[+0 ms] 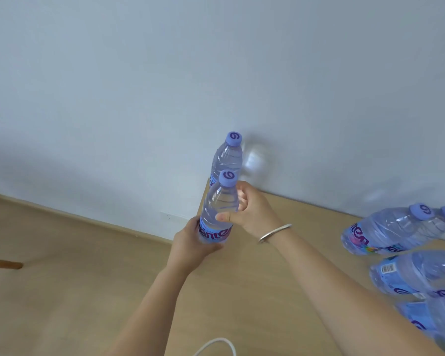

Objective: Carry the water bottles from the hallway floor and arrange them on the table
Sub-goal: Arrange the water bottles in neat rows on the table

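Observation:
A clear water bottle with a purple cap and a blue label is upright over the table's far left corner. My left hand grips its lower part at the label. My right hand, with a silver bangle on the wrist, holds its upper part below the shoulder. A second bottle of the same kind stands just behind it at the corner of the light wooden table, by the wall. Several more bottles stand at the table's right side.
A white wall runs behind the table, with a socket low on it. Wooden floor lies to the left, where a brown wooden bar pokes in. A white cable loops at the table's near edge.

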The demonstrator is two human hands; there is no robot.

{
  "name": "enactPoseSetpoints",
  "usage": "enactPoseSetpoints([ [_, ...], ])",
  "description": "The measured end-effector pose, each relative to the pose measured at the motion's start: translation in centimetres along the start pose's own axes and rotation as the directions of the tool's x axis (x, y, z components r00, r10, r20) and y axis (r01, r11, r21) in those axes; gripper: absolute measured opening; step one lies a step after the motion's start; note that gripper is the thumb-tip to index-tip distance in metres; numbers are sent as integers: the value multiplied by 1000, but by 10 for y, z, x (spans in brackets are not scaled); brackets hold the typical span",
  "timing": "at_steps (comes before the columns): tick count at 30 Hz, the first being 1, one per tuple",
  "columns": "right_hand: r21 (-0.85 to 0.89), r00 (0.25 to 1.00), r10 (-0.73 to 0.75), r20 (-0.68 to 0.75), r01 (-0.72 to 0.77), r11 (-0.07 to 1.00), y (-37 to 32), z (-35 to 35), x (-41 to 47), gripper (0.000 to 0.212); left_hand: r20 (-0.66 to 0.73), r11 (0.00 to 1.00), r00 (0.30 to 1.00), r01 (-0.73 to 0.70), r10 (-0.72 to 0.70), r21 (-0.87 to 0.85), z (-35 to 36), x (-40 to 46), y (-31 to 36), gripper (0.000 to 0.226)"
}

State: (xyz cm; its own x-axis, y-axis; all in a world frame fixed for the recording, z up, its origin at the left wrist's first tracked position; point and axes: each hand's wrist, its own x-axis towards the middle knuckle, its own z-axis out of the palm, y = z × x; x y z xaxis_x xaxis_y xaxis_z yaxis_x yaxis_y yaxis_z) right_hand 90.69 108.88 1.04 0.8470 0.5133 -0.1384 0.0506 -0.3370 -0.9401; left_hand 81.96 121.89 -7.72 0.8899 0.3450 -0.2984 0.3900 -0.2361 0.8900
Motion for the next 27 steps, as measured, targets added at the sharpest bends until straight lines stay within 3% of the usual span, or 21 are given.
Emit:
enactPoseSetpoints([
  [8, -190, 997, -52, -56, 40, 981, 0, -1, 20, 56, -20, 999, 1000, -16, 16, 33, 3, 35, 2, 62],
  [18, -256, 994, -86, -73, 64, 964, 9, -5, 41, 57, -30, 993, 996, -81, 84, 84, 5, 65, 3, 66],
  [27, -263, 994, -79, -72, 57, 963, 11, -3, 36, 59, -30, 988, 998, -58, 63, 140, 7, 65, 5, 66],
])
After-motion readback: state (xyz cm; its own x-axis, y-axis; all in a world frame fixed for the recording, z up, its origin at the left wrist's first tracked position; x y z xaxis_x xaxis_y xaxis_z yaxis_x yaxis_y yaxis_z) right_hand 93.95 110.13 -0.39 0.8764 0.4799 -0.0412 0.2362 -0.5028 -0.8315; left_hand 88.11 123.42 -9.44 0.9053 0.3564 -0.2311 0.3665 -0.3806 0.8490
